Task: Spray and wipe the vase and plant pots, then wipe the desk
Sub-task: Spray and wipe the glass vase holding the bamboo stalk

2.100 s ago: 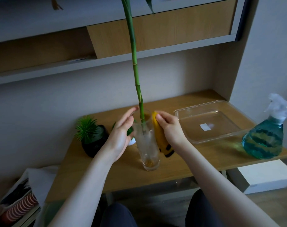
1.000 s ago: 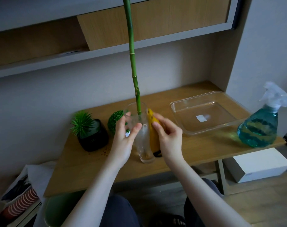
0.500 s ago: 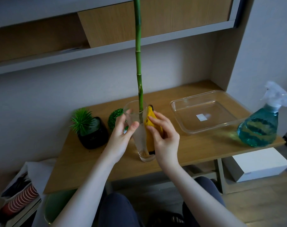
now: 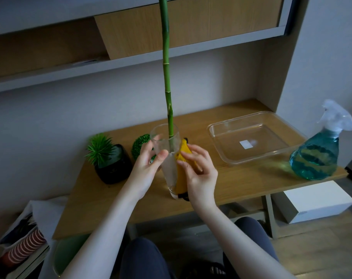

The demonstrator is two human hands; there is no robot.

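A tall clear glass vase (image 4: 169, 172) stands near the front of the wooden desk (image 4: 114, 200), with a long green bamboo stem (image 4: 167, 81) rising out of it. My left hand (image 4: 146, 167) grips the vase from the left, thumb across its front. My right hand (image 4: 199, 172) holds a yellow cloth (image 4: 183, 158) pressed against the vase's right side. To the left sit a black pot with a spiky green plant (image 4: 112, 165) and a small round green plant (image 4: 141, 147), partly hidden behind my left hand. A teal spray bottle (image 4: 317, 156) stands at the desk's right edge.
A clear plastic tray (image 4: 249, 137) lies on the desk to the right of the vase. Shelves hang above. A white box (image 4: 315, 200) sits on the floor at the right, and striped items and books (image 4: 20, 250) lie at the lower left.
My left hand has closed round the vase. My right hand has slid the yellow cloth up the vase's right side and curled over it.
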